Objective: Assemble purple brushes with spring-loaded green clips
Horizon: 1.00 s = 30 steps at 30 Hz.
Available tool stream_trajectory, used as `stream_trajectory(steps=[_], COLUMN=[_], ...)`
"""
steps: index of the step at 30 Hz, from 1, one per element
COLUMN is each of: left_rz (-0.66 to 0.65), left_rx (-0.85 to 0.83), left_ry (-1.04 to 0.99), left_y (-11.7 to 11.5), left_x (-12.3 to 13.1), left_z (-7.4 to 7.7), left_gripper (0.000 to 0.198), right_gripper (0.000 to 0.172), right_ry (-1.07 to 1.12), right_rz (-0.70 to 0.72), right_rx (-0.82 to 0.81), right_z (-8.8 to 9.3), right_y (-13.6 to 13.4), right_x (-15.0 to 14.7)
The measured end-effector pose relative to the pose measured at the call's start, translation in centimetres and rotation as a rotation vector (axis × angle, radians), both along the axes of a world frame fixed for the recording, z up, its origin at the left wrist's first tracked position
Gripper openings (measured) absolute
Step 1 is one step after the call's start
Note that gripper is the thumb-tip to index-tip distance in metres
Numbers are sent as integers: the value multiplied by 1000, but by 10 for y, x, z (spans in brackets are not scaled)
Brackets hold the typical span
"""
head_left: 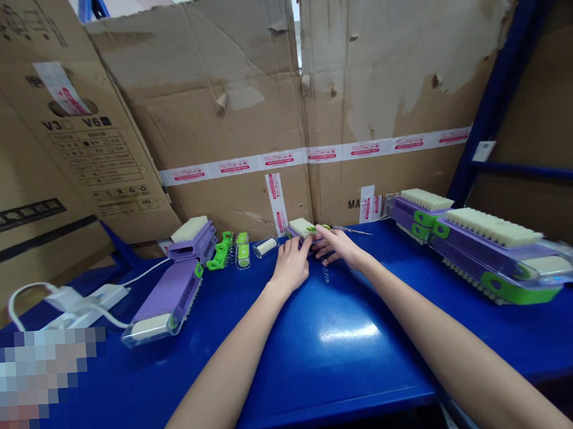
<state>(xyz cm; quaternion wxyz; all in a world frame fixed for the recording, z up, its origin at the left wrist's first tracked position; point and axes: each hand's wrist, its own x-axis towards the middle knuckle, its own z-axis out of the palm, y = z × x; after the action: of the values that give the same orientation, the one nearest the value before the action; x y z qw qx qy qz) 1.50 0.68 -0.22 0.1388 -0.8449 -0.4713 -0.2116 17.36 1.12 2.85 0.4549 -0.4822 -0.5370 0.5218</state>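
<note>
Mid-frame, left hand [292,264] and right hand [337,245] meet at a brush [299,226], grip unclear; slipping onto the pointed tool [358,230] could prick.

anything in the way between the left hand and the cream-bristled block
Nothing visible: the left hand is right at the near edge of the cream-bristled block. The clear plastic piece lies off to the left, out of the way.
</note>
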Motion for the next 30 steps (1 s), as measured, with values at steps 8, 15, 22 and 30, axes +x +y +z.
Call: stream_trajectory(steps=[8,15,22,30], left_rz=[-20,-21,-244,-81], left_rx=[-32,-87,-97,58], left_ry=[47,-15,-143,-64], left_y=[-2,0,-3,-5], left_x=[0,2,13,14], left_z=[1,2,-1,0], left_gripper=[48,35,36,49], right_gripper=[26,26,25,28], right_ry=[-38,-35,29,84], right_rz=[-129,-229,-68,-125], right_rx=[-96,-133,-238,-267], right_z=[-3,-2,-2,-4], right_y=[3,5,6,9], right_x=[3,15,21,26])
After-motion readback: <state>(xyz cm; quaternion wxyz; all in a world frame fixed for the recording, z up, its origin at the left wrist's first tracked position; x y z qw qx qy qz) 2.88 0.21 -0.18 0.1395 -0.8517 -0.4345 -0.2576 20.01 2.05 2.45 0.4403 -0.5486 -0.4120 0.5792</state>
